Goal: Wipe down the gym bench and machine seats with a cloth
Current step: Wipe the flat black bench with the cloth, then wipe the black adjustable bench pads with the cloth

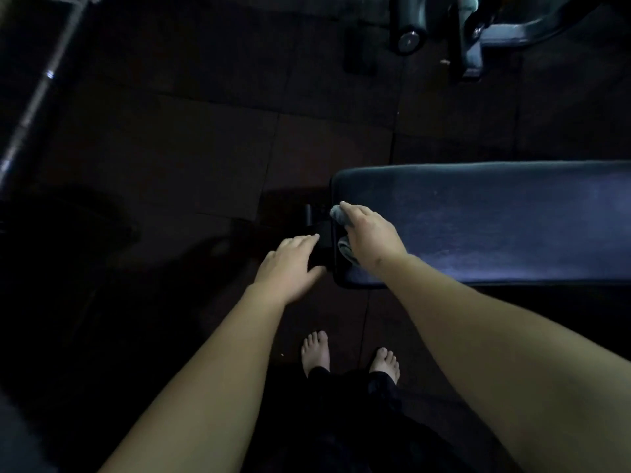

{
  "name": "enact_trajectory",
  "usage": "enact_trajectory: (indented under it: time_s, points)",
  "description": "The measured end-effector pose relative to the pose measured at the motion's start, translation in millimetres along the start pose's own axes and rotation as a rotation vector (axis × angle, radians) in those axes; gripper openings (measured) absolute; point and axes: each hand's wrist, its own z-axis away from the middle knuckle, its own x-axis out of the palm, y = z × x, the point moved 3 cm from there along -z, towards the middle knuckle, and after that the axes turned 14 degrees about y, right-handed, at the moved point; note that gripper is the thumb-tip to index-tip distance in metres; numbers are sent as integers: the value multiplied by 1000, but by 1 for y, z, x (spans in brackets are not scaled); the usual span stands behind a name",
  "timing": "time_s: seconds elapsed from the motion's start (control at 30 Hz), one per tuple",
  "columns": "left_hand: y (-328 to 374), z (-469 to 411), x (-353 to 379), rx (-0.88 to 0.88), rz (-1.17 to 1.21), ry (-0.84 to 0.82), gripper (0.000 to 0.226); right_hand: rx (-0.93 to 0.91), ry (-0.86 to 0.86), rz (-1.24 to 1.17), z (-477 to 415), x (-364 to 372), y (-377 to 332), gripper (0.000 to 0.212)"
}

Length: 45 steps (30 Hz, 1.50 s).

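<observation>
It's a dark gym room. The padded bench [495,227] is on the right side and runs off the right edge. The grey cloth [337,212] is bunched up on the bench's near left end, right at the edge. The R hand [370,235] sits on top of it, fingers close together and bent down over the cloth, holding it against the pad. A bit of cloth pokes out past the fingertips and a bit more shows under the palm. Can't see the thumb.

The L hand [290,268] is just beside the bench end, resting on a dark frame part [321,245] that sticks out there. Its fingers are mostly straight and close together, thumb out to the side. It holds nothing.

Two bare feet [316,349] stand on the dark floor [205,131] below the arms. A metal bar [34,100] slants along the far left, and a grey machine [478,32] is up top, well away from the bench.
</observation>
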Motion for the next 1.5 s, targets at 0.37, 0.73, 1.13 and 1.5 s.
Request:
enact_trajectory:
  time_s: [0.37, 0.73, 1.13, 1.5]
  points:
    - [36, 61, -197, -72, -67, 178, 53, -55, 11, -116, 18, -171, -128, 47]
    - [-60, -22, -326, 48, -160, 173, 51, 7, 54, -118, -88, -207, -241, 38]
    - [-75, -219, -450, 270, -287, 126, 50, 228, 209, -216, -251, -251, -267, 33]
    - [72, -463, -512, 532, -350, 118, 49, 447, 390, -314, -421, -370, -151, 32]
